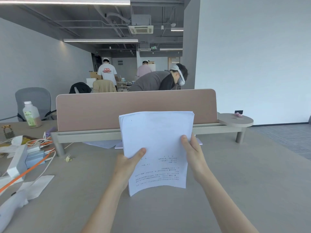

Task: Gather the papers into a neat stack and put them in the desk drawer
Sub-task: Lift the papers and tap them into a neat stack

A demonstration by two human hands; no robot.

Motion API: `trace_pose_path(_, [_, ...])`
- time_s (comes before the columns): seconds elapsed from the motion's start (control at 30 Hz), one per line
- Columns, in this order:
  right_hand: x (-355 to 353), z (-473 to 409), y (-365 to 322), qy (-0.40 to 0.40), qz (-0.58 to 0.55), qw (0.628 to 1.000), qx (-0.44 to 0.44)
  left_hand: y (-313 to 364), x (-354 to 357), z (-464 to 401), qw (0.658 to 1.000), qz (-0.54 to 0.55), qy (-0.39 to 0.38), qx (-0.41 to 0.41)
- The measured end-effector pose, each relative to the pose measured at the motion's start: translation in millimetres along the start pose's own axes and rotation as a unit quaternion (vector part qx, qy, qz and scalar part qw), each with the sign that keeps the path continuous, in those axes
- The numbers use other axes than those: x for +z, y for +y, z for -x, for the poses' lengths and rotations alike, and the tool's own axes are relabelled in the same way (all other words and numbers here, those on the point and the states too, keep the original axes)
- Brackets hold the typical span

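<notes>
**benchwatcher:** While you've got the papers (156, 148) held up off the bench (235, 190) like that, in front of the pink divider (134, 106), watch the top edge. The sheets up there are fanned, not flush, so it's not a neat stack yet imo. Your left hand (127, 165) has its grip pinching the left edge, thumb on the front face, and your right hand (193, 155) is pinching the right edge the same way. Both grips sit around mid-height, so the bottom is bowing toward you. If you loosen either side to square things up, I'd guess a few inner sheets slide out and drop.

**drawerhunter:** Agreed. You've also got more white sheets (102, 143) lying on the bench at the foot of the divider, partly behind your stack. I can't tell if those belong to the job, but if they do and you skip them, you're not done gathering.

**benchwatcher:** Left of the divider it's a mess: orange cables (33, 167), a bottle (32, 115), loose paper scraps (38, 184). Tap the stack down on the bare patch in front of the divider, not over there.

**drawerhunter:** And no drawer in view at all, so you'll be hunting for it with both hands full. Open office beyond the divider, people working back there.
</notes>
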State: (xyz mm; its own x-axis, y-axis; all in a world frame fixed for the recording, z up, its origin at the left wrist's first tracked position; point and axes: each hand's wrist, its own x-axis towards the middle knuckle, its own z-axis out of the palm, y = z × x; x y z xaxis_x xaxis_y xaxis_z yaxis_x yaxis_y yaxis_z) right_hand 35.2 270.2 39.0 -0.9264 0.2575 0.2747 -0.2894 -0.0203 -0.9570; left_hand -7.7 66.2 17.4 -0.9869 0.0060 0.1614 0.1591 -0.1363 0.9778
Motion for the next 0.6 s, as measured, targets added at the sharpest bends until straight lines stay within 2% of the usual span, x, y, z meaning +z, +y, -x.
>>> trace_pose_path(0.2, [5,-4,37,-0.004,0.048,0.998,0.027,-26,-2,-1,0.997,0.007,0.016,-0.078])
trace_pose_path(0.6, [8,-5,69,0.079,0.124,0.988,0.051,-36,3,-15,0.993,-0.001,0.053,-0.104])
